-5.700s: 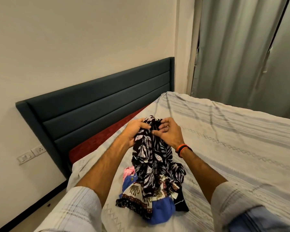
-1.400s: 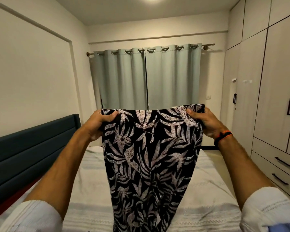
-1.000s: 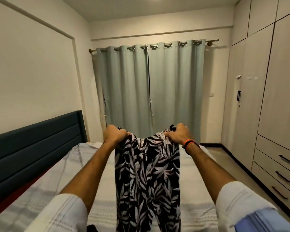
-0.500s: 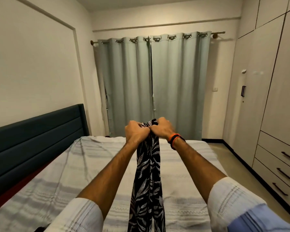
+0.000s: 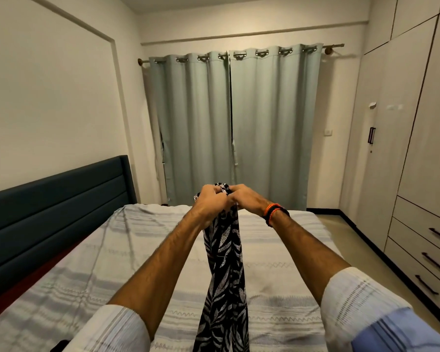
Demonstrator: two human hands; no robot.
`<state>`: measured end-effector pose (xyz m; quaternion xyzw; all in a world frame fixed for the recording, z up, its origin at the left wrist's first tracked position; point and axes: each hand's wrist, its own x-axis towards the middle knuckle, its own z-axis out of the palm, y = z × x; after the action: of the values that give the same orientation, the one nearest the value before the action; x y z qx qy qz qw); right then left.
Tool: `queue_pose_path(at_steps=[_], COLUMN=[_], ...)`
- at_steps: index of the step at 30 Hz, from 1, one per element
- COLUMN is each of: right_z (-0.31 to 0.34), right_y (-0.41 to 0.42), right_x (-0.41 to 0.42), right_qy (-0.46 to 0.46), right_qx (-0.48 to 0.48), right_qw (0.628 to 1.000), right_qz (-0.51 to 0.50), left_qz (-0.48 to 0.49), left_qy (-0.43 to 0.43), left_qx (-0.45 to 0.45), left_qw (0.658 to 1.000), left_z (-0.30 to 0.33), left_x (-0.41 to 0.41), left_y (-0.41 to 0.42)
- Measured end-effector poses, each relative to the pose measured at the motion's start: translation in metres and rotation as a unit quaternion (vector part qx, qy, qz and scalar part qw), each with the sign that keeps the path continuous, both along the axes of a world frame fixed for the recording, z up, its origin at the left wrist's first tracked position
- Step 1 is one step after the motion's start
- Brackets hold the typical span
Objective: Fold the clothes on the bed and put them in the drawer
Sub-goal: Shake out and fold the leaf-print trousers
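Observation:
A black garment with a white leaf print (image 5: 225, 280) hangs folded lengthwise in a narrow strip above the bed (image 5: 127, 262). My left hand (image 5: 210, 203) and my right hand (image 5: 248, 200) meet at its top edge, knuckles touching, and both grip the waistband there. The cloth drops straight down between my forearms and leaves the frame at the bottom. Closed drawers (image 5: 427, 252) with dark bar handles sit low in the wardrobe on the right. The rest of the clothes pile is out of view.
A dark padded headboard (image 5: 54, 207) runs along the left wall. Pale green curtains (image 5: 236, 128) cover the far wall. Tall wardrobe doors (image 5: 396, 138) line the right side, with a strip of floor (image 5: 351, 240) between them and the bed.
My hands, which held the leaf-print garment spread wide, have come together, doubling it lengthwise into a narrow hanging strip. In the last half second little has moved.

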<state>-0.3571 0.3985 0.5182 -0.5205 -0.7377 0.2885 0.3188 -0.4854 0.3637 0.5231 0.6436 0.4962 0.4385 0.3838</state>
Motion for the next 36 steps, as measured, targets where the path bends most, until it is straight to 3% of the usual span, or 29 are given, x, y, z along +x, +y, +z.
queue_pose_path(at_steps=[7,12,16,21,25,30,33,36], right_z=[-0.003,-0.009,-0.009,0.003,0.020,0.028,0.027,0.027], right_y=[-0.005,-0.001,0.005,0.009,0.002,-0.001,-0.002,-0.003], right_x=[-0.005,-0.003,-0.003,0.009,0.021,0.037,0.047,0.058], right_qy=[0.029,0.065,0.058,0.157,0.194,0.214,0.206,0.173], right_qx=[0.086,0.083,0.102,0.051,0.020,0.012,0.012,0.012], right_qw=[0.992,0.991,0.986,0.986,0.980,0.974,0.977,0.984], right_qz=[-0.092,-0.084,-0.116,-0.034,0.043,0.069,0.055,0.029], left_qz=[-0.047,-0.069,-0.031,0.127,0.075,-0.057,-0.064,-0.045], left_qy=[-0.001,0.013,-0.074,-0.145,-0.164,-0.144,-0.112,-0.012], left_qx=[-0.005,-0.015,-0.034,0.026,-0.042,-0.072,-0.049,-0.012], left_qw=[0.999,0.997,0.996,0.981,0.983,0.985,0.990,0.999], left_z=[0.004,-0.003,-0.012,-0.026,-0.025,-0.018,-0.008,0.008], left_x=[-0.006,-0.014,-0.017,-0.037,-0.053,-0.065,-0.066,-0.065], left_y=[-0.010,-0.007,-0.002,0.015,0.022,0.015,0.014,0.015])
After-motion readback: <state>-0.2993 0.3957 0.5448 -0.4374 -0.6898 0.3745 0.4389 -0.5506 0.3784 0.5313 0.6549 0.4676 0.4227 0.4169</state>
